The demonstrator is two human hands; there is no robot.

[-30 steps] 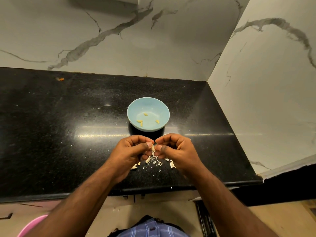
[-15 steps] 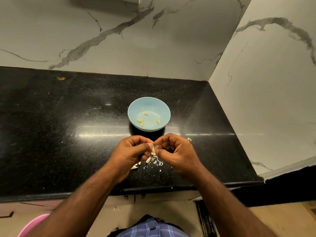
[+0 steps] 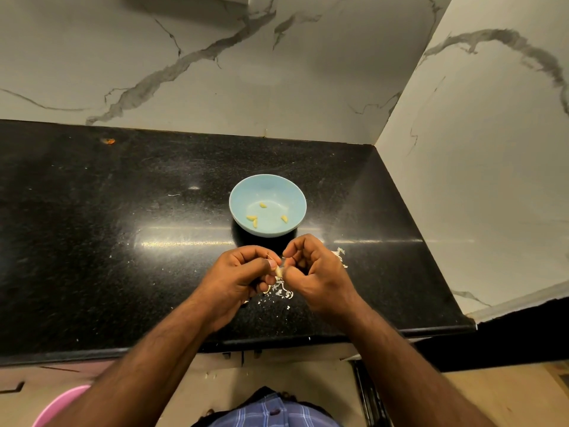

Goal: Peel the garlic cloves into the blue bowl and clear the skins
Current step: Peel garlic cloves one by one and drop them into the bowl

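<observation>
A blue bowl [image 3: 267, 186] stands on the black counter and holds several peeled yellowish garlic cloves [image 3: 252, 218]. Just in front of it, my left hand [image 3: 238, 280] and my right hand [image 3: 317, 277] meet above the counter. Both pinch one small pale garlic clove [image 3: 279, 270] between thumbs and fingertips. A heap of white garlic skins [image 3: 281, 292] lies on the counter under the hands. More skins [image 3: 340, 255] show to the right of my right hand.
The black granite counter [image 3: 123, 241] ends at marble walls behind and on the right. Its front edge runs just below my wrists. A pink tub [image 3: 58, 406] shows at the bottom left, below the counter.
My right hand has lifted and shifted slightly, uncovering skins on the counter to its right. The clove stays pinched between both hands.
</observation>
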